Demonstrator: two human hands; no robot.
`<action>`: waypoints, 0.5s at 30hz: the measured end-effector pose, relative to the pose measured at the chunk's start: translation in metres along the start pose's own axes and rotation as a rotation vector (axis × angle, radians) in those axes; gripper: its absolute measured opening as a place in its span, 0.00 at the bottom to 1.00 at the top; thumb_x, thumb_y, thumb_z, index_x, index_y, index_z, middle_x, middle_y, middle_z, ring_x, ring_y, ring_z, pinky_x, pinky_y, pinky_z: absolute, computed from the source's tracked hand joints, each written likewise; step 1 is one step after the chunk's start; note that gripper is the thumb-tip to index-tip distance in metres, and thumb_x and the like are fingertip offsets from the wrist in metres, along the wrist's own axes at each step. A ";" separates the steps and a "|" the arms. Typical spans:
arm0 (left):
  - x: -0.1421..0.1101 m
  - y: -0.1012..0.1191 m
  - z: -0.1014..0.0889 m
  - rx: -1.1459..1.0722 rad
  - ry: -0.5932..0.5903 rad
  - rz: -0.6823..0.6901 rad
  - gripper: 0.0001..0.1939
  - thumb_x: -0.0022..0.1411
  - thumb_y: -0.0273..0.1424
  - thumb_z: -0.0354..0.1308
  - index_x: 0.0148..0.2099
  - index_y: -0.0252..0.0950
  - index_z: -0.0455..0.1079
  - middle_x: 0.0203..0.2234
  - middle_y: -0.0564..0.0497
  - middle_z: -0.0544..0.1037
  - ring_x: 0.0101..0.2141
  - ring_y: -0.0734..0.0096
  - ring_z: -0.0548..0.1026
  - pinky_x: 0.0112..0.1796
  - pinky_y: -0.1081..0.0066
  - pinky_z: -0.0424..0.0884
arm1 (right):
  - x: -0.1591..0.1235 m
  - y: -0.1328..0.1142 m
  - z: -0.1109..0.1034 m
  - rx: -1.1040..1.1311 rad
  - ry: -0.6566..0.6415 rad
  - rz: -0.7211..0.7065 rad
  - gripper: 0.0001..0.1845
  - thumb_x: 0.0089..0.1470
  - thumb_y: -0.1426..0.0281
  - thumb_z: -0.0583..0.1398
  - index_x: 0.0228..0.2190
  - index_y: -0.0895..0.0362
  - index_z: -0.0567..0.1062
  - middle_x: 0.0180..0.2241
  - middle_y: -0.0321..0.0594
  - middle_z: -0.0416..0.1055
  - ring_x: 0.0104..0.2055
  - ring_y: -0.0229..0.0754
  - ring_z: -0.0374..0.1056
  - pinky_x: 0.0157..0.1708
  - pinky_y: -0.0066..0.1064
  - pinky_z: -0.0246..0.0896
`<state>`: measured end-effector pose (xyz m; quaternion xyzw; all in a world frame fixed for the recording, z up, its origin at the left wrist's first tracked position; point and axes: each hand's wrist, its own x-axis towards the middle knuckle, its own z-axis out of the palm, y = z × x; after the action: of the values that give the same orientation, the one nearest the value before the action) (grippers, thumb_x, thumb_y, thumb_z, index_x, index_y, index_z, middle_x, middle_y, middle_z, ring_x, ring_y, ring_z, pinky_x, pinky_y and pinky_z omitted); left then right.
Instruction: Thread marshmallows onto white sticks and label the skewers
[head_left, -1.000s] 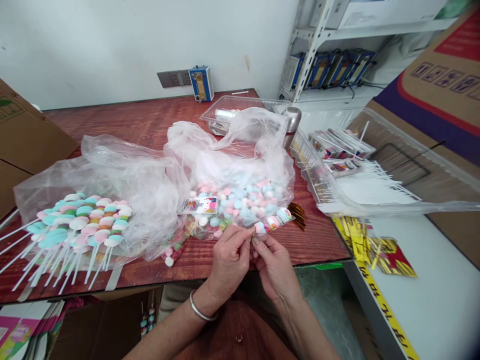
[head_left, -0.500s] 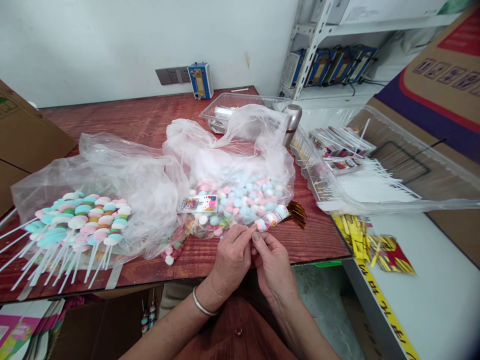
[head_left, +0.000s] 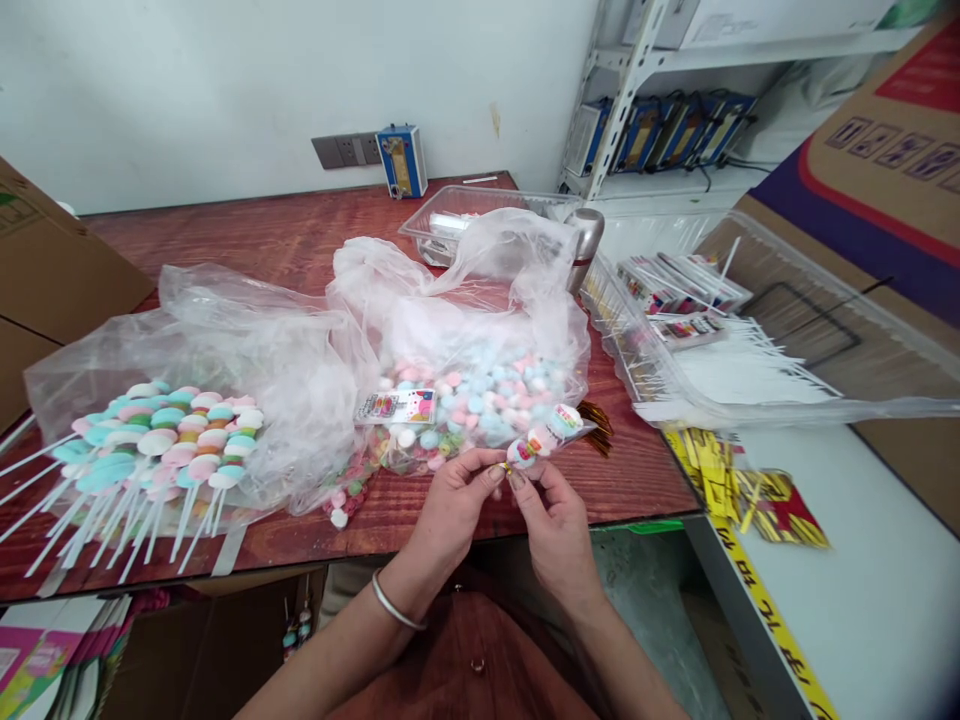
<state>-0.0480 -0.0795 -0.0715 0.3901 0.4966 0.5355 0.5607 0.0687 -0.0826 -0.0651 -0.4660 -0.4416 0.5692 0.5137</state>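
Note:
A marshmallow lollipop [head_left: 536,440] in a clear printed wrapper points up and right above the table's front edge. At its lower end, a sliver of gold twist tie [head_left: 508,467] shows between my fingertips. My left hand [head_left: 454,505] pinches the tie from the left, thumb against fingers. From the right, my right hand [head_left: 551,520] pinches at the same neck of the wrapper; its fingers partly hide the stick. Just beyond the lollipop's tip lies a bunch of gold twist ties [head_left: 598,428]. A bag of loose marshmallows [head_left: 487,390] is behind my hands.
Unwrapped marshmallow lollipops [head_left: 161,440] are piled on plastic at left. A printed packet [head_left: 395,407] rests on the marshmallow bag. To the right, a clear tray [head_left: 750,410] holds white sticks and wrappers. A steel flask [head_left: 585,245] stands behind, and yellow tie packs [head_left: 709,465] lie on the side table.
My hands have drawn slightly apart, the left shifting left and the right turning outward. The gold tie now shows between them, and the lollipop has rolled and tilted up a little.

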 end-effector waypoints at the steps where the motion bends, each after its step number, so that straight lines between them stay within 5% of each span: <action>1: 0.000 0.000 0.000 -0.099 -0.043 -0.032 0.10 0.57 0.34 0.64 0.39 0.34 0.77 0.23 0.54 0.73 0.25 0.75 0.67 0.31 0.71 0.68 | -0.001 0.000 0.001 0.112 -0.001 0.049 0.08 0.55 0.62 0.64 0.30 0.53 0.75 0.29 0.35 0.71 0.33 0.40 0.64 0.38 0.32 0.60; 4: 0.002 0.008 -0.005 -0.121 -0.206 0.020 0.09 0.60 0.37 0.62 0.36 0.36 0.75 0.26 0.51 0.73 0.28 0.71 0.71 0.33 0.68 0.71 | -0.004 -0.003 0.000 0.340 0.000 0.203 0.10 0.49 0.63 0.67 0.26 0.54 0.73 0.23 0.31 0.66 0.26 0.36 0.57 0.29 0.28 0.55; 6: 0.003 0.021 -0.011 0.099 -0.319 0.172 0.10 0.64 0.35 0.58 0.33 0.37 0.76 0.35 0.46 0.75 0.39 0.64 0.74 0.43 0.62 0.71 | -0.007 -0.007 -0.005 0.341 -0.028 0.247 0.12 0.48 0.64 0.67 0.22 0.55 0.70 0.20 0.29 0.61 0.23 0.34 0.52 0.25 0.27 0.51; 9: -0.003 0.044 -0.016 0.511 -0.391 0.439 0.17 0.68 0.27 0.50 0.31 0.40 0.78 0.50 0.45 0.73 0.55 0.57 0.67 0.57 0.53 0.60 | -0.010 -0.016 -0.016 0.169 -0.082 0.156 0.13 0.51 0.66 0.65 0.21 0.54 0.67 0.22 0.30 0.60 0.25 0.35 0.54 0.27 0.27 0.52; 12: -0.014 0.057 -0.013 0.825 -0.389 0.600 0.18 0.67 0.23 0.49 0.32 0.43 0.79 0.45 0.47 0.76 0.51 0.59 0.69 0.55 0.53 0.60 | -0.013 -0.031 -0.025 -0.057 -0.050 -0.012 0.12 0.54 0.66 0.63 0.22 0.54 0.68 0.24 0.32 0.63 0.28 0.38 0.57 0.30 0.29 0.54; 15: -0.022 0.057 -0.005 0.914 -0.422 0.543 0.18 0.67 0.22 0.47 0.39 0.42 0.78 0.37 0.48 0.76 0.41 0.64 0.72 0.47 0.61 0.67 | -0.019 -0.046 -0.028 -0.236 -0.044 -0.148 0.11 0.54 0.67 0.62 0.22 0.54 0.69 0.23 0.33 0.62 0.26 0.38 0.56 0.28 0.29 0.52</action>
<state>-0.0631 -0.0950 -0.0144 0.8051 0.4370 0.3018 0.2642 0.1047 -0.0971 -0.0231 -0.4767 -0.5496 0.4839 0.4863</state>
